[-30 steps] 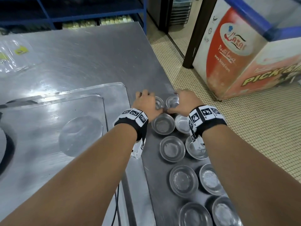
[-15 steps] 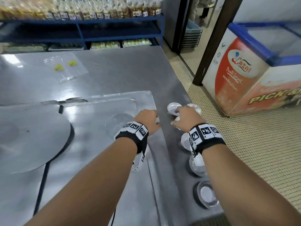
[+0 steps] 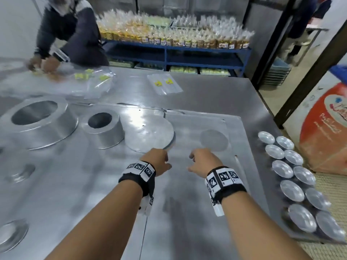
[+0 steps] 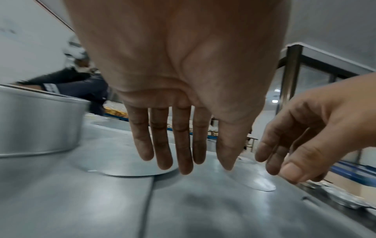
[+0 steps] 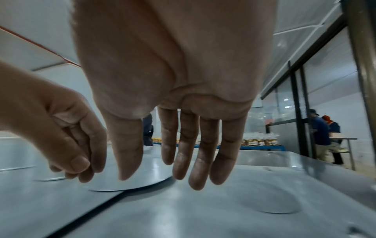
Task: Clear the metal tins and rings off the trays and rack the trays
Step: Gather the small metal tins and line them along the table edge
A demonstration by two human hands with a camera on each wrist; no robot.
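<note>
Both my hands hover empty over two flat metal trays. My left hand (image 3: 159,158) (image 4: 173,145) has straight fingers above the seam between the left tray (image 3: 75,188) and the right tray (image 3: 197,212). Just right of it, my right hand (image 3: 199,162) (image 5: 193,153) hangs with relaxed fingers. A large flat disc (image 3: 150,134) (image 4: 130,170) (image 5: 130,182) lies just beyond the left hand's fingertips. Beyond the right hand lies a small disc (image 3: 214,140) (image 5: 268,204). A small ring (image 3: 103,128) and a wide ring (image 3: 37,122) stand on the left tray.
Two rows of several small round tins (image 3: 293,175) sit along the table's right edge. Shallow tins (image 3: 11,235) lie at the near left. A person in dark sleeves (image 3: 62,34) works at the far left among plastic bags (image 3: 165,85). A blue shelf (image 3: 178,53) stands behind.
Both hands let go of the small tins at the table's right edge and moved left over the trays, empty. The head view swung up and left with them.
</note>
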